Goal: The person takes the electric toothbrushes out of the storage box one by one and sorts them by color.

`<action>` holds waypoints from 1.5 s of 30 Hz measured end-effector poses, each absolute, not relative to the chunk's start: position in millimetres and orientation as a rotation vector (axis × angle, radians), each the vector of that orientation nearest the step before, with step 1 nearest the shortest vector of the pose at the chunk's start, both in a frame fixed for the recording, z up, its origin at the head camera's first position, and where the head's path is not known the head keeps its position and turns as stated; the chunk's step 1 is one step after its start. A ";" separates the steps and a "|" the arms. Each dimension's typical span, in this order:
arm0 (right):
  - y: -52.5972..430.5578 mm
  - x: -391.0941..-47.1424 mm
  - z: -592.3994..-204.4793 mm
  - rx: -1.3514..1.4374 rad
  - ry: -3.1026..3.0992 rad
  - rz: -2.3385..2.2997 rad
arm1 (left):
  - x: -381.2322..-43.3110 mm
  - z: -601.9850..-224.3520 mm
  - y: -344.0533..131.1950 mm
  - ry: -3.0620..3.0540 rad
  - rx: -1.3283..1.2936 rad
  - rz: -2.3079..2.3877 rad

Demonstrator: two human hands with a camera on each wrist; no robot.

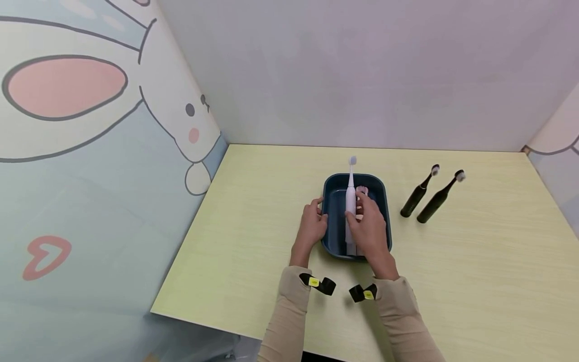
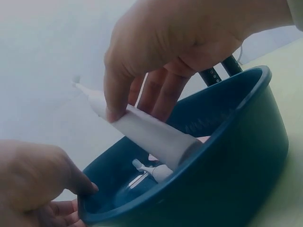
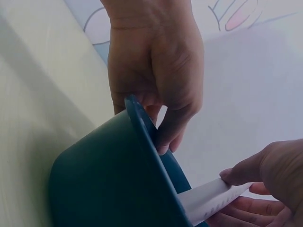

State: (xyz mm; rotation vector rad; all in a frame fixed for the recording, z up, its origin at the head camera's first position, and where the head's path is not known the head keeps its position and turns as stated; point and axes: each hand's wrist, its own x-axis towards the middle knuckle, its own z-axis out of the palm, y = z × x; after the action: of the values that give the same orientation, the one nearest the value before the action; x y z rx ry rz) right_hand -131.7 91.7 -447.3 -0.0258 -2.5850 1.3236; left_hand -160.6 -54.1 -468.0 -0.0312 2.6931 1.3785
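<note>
My right hand pinches a white electric toothbrush by its handle, thumb on one side and fingers on the other. The brush slants over a dark blue basin, its head pointing up past the far rim and its base low inside. My left hand grips the basin's left rim, with the thumb over the inner side and fingers outside. Another white toothbrush lies inside the basin, beneath the held one. A pale pink item in there is partly hidden by my right hand.
Two black electric toothbrushes, one nearer the basin and one farther right, stand on the pale yellow table. Behind the table rises a plain wall; a cartoon-printed wall is at the left.
</note>
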 end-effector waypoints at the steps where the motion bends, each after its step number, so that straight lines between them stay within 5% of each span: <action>1: 92.1 -131.5 -447.4 -0.020 -2.571 1.324 | -160.9 -468.4 -54.2 2.694 -0.029 1.379; 45: 103.6 -124.1 -445.8 -0.024 -2.306 1.310 | -161.5 -467.3 -53.0 2.681 -0.032 1.371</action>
State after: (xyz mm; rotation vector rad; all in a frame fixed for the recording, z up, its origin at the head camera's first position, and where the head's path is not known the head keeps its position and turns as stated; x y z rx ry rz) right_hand -124.1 103.6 -445.8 -0.0244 -2.3063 1.3099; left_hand -161.5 -53.0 -467.3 -0.0322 2.6808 1.3712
